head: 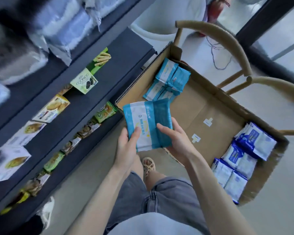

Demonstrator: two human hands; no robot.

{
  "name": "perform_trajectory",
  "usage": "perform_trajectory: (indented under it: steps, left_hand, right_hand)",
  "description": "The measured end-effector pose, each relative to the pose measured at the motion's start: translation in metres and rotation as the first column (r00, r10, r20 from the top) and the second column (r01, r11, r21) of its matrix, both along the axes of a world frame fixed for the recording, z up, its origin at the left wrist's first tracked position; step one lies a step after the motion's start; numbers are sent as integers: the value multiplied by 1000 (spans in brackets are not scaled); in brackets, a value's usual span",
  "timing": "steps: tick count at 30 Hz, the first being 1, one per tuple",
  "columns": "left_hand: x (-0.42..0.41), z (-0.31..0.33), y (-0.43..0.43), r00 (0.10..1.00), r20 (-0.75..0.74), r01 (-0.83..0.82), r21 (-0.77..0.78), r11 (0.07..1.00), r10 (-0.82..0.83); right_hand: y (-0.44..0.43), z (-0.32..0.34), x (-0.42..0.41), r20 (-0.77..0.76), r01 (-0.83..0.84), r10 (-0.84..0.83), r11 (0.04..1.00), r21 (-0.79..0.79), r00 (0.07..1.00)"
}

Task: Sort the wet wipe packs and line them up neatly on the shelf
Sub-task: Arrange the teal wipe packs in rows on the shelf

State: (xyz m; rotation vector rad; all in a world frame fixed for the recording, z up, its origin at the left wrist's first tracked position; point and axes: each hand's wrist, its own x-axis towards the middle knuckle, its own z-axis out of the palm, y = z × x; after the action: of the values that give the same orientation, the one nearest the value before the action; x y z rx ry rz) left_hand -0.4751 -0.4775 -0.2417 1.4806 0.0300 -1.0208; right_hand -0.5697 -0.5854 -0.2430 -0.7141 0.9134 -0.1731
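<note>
I am at the gathering step: I hold a bundle of teal wet wipe packs (146, 122) in my 2 hands, above the box's near-left corner, just beside the shelf (98, 73); how many packs the bundle has I cannot tell. My left hand (127, 146) cups its lower left corner, thumb (136, 133) laid flat across the front, the other fingers hidden underneath. My right hand (175, 141) grips the right edge, thumb pressed on the front and fingers curled round behind; neither hand is spread wide.

More teal packs (168, 80) lie in the far-left corner of the cardboard box (210, 102); dark blue packs (244, 155) lie along its near-right end, well apart from them. The shelf boards in view carry biscuit boxes (83, 82).

Next, I judge, I must square the bundle's edges, turn left and set it upright on a free stretch of shelf, keeping teal apart from blue; the slick wrappers could slide.
</note>
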Motion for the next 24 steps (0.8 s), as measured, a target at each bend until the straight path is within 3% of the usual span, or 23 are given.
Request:
perform_trajectory:
  steps: [8, 13, 18, 24]
  left_hand:
    - [-8, 59, 92, 973, 17, -230, -70, 971, 232]
    - [15, 95, 157, 891, 202, -394, -101, 914, 406]
    - [45, 130, 224, 750, 359, -525, -186, 830, 555]
    - [95, 154, 311, 674, 375, -586, -254, 770, 637]
  right_hand:
    - [64, 52, 28, 73, -318, 321, 946, -56, 944]
    - [108, 88, 74, 19, -517, 545, 806, -289, 838]
    - [165, 119, 127, -8, -544, 607, 707, -453, 795]
    - [254, 151, 195, 56, -512, 652, 643, -570, 756]
